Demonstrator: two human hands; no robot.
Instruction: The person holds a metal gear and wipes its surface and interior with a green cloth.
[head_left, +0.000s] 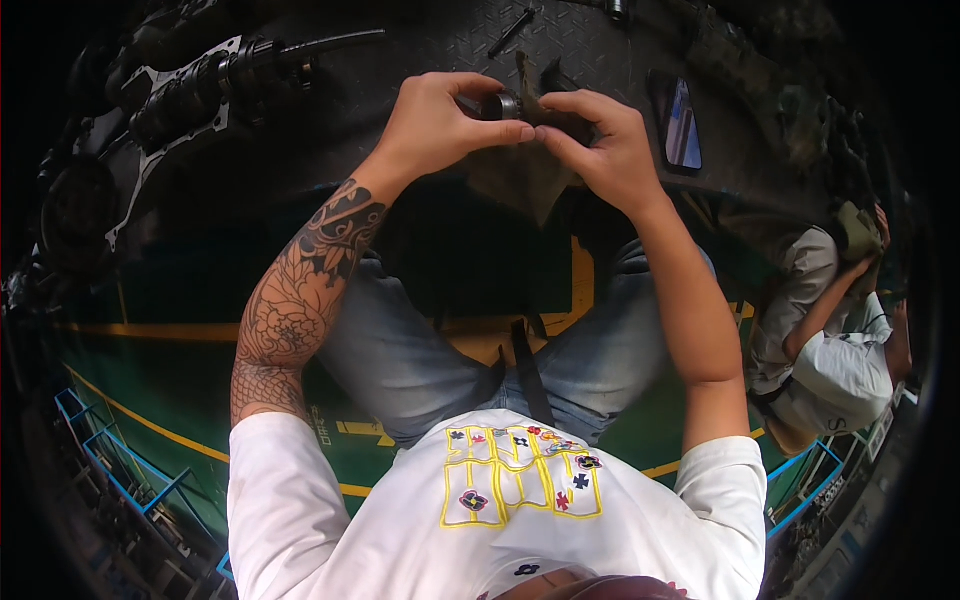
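Note:
Between thumb and fingers, my left hand (442, 124) grips a short, shiny cylindrical metal part (501, 106) just above the near edge of the bench. My right hand (611, 146) pinches a limp brownish sheet (529, 79) against the part's right side. Whether the sheet is cloth or abrasive paper, I cannot tell. Its lower corner hangs in front of the bench edge, and my two thumb tips nearly meet over it. Behind my right fingers a dark metal piece (556, 75) is partly hidden.
A dark steel tread-plate bench (435, 52) spans the front. At left lie a gear shaft (202, 90) and a thin gasket (142, 169). A phone (681, 124) rests at right, a short dark rod (511, 34) farther back. Another person (832, 337) sits at right.

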